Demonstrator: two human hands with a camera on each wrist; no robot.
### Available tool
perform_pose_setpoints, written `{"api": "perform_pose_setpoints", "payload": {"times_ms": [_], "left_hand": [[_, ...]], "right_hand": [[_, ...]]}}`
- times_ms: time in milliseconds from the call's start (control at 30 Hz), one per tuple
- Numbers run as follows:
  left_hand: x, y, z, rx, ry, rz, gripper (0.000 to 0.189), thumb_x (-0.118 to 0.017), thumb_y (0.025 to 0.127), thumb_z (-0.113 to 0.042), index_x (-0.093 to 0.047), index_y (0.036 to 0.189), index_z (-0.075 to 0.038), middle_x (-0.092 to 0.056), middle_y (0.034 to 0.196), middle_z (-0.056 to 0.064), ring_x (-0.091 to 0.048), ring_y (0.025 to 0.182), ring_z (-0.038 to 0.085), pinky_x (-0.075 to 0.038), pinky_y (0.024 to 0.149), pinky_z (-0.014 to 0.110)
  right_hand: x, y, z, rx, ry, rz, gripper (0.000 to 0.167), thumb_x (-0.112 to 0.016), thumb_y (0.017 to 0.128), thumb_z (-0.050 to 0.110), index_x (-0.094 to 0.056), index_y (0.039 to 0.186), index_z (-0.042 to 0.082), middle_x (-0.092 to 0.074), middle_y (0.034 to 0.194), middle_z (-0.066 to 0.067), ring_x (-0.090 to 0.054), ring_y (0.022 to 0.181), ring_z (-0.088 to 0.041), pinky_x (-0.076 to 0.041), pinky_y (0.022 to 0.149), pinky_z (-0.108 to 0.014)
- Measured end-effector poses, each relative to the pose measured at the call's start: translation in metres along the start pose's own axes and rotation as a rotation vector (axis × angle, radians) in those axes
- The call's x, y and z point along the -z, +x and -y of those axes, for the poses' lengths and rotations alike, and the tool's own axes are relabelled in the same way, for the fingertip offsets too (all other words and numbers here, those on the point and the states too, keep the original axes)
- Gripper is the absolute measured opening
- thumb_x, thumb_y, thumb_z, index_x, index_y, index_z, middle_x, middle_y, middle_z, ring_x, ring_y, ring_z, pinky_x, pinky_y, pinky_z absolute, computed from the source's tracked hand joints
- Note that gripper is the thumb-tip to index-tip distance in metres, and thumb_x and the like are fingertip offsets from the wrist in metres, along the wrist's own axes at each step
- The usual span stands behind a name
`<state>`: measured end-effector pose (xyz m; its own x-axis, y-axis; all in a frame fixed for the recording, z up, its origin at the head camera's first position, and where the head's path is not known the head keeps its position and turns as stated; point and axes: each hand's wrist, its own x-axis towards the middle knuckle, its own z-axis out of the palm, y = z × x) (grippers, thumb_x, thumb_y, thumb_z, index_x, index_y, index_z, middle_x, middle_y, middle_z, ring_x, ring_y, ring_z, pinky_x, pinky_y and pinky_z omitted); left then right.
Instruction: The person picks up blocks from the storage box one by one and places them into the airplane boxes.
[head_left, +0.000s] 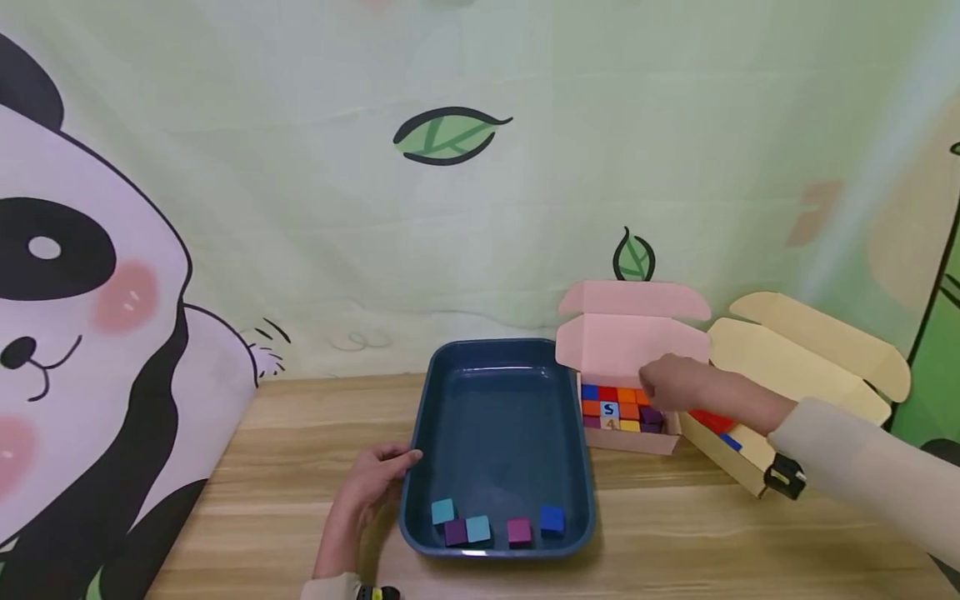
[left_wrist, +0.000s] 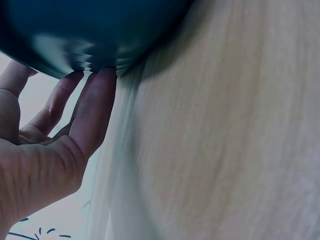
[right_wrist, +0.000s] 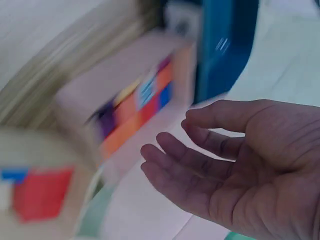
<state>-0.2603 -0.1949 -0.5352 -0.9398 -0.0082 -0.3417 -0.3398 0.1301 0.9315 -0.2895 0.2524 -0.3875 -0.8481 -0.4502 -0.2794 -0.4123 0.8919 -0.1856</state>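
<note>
My left hand (head_left: 369, 482) pinches the left rim of the dark blue tray (head_left: 498, 354), its thumb at the rim and its fingers (left_wrist: 95, 107) against the outer wall. Along the tray's near end lie several small cubes: two light blue, a purple cube (head_left: 455, 532), a magenta cube (head_left: 519, 532) and a blue cube (head_left: 552, 521). Over the pink box (head_left: 633, 440) hovers my right hand (head_left: 678, 382), fingers loosely bent and nothing between them in the right wrist view. Rows of coloured cubes (head_left: 609, 409) fill that box, some with a letter or number; the hand hides part of it.
Right of the pink box, an open cream box (head_left: 723, 460) holds red and blue pieces, partly covered by my right forearm. Both raised lids stand near the printed backdrop (head_left: 315, 167). Wooden tabletop (head_left: 285, 467) extends left of the tray.
</note>
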Motion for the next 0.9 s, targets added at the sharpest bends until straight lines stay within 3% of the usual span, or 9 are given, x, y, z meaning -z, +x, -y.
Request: {"api": "perform_pose_setpoints", "payload": {"times_ms": [233,467,567,667,900], "left_hand": [[0.000,0.001,0.000,-0.011,-0.005,-0.008,0.039,-0.075,0.093,-0.021,-0.068,0.122,0.004,-0.067,0.111,0.016,-0.069,0.087,0.023,-0.062,0.079,0.042],[0.000,0.000,0.001,-0.005,-0.007,-0.019,0.040,-0.077,0.091,-0.022,-0.068,0.121,0.004,-0.067,0.108,0.015,-0.068,0.085,0.021,-0.062,0.079,0.040],[0.000,0.000,0.001,-0.005,0.001,-0.022,0.041,-0.077,0.091,-0.022,-0.068,0.121,0.004,-0.066,0.108,0.015,-0.067,0.085,0.021,-0.062,0.080,0.040],[0.000,-0.001,0.000,-0.002,-0.002,-0.022,0.039,-0.077,0.092,-0.021,-0.068,0.121,0.004,-0.066,0.107,0.015,-0.067,0.085,0.021,-0.062,0.080,0.040],[0.001,0.002,0.001,-0.010,-0.020,-0.011,0.038,-0.076,0.092,-0.020,-0.068,0.119,0.005,-0.066,0.106,0.014,-0.066,0.085,0.020,-0.062,0.078,0.039]], "right_hand": [[-0.017,0.011,0.087,0.248,0.001,0.034,0.010,-0.075,0.089,0.008,-0.068,0.091,0.014,-0.064,0.077,0.005,-0.057,0.070,-0.010,-0.052,0.068,-0.024],[-0.058,0.025,0.143,0.284,-0.080,0.223,0.020,-0.080,0.088,0.014,-0.072,0.107,0.017,-0.065,0.093,0.002,-0.057,0.078,-0.008,-0.056,0.069,-0.019],[-0.077,0.032,0.150,0.287,-0.140,0.275,0.028,-0.081,0.087,0.016,-0.072,0.114,0.019,-0.063,0.095,0.004,-0.057,0.079,-0.008,-0.058,0.070,-0.021],[-0.103,0.049,0.143,0.306,-0.190,0.303,0.032,-0.082,0.086,0.018,-0.071,0.116,0.023,-0.062,0.095,0.006,-0.056,0.079,-0.009,-0.058,0.070,-0.023],[-0.161,0.098,0.103,0.342,-0.102,0.369,0.035,-0.087,0.082,0.025,-0.067,0.110,0.031,-0.060,0.090,0.012,-0.058,0.075,-0.006,-0.056,0.061,-0.021]]}}
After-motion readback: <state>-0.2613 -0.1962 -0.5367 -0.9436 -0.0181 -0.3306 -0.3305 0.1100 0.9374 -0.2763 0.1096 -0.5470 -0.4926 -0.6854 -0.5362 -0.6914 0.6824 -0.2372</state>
